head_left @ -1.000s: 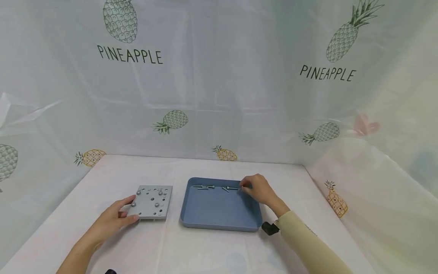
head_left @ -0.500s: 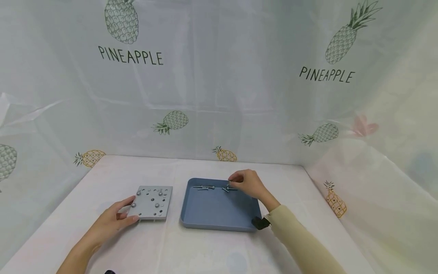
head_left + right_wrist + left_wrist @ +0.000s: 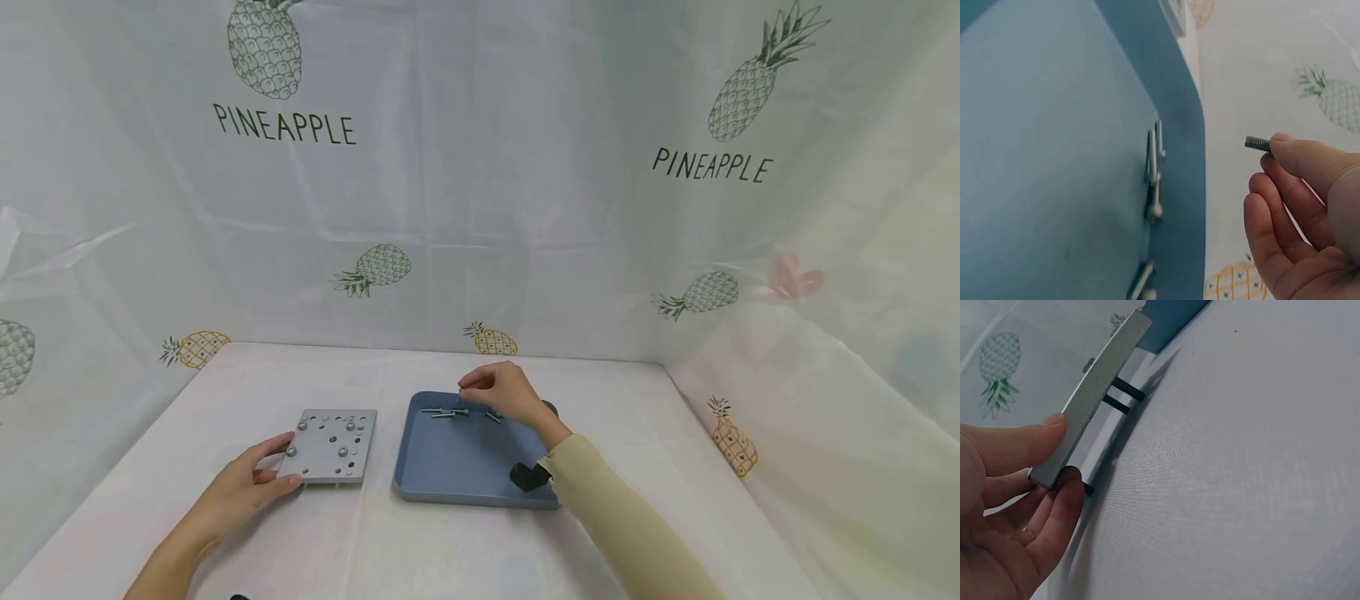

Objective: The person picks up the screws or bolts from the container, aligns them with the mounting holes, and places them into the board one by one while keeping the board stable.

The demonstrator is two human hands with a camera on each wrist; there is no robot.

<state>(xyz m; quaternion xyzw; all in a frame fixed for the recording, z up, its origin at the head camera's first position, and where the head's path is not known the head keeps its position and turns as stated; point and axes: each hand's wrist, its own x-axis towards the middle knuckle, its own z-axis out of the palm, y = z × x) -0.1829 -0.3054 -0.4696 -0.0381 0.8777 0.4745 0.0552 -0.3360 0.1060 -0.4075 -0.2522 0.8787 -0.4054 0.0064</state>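
My left hand (image 3: 234, 493) grips the left edge of a grey metal plate (image 3: 322, 460) with many holes. Several screw heads stand on the plate's top. In the left wrist view, threaded shanks (image 3: 1127, 389) stick out below the plate, which is held above the table. Over the back of a blue tray (image 3: 472, 471), my right hand (image 3: 506, 393) pinches a small screw (image 3: 1257, 143) between thumb and fingers. Only its threaded end shows in the right wrist view; the head is hidden. Several loose screws (image 3: 447, 413) lie along the tray's back wall.
The tray and plate are side by side on a table (image 3: 435, 550) covered in white cloth. A pineapple-print curtain (image 3: 480, 167) hangs behind and along both sides. A black wrist device (image 3: 530, 477) on the right arm is over the tray.
My right hand has moved left across the back of the tray, lifting slightly with the screw. My left hand and the plate have stayed in place.
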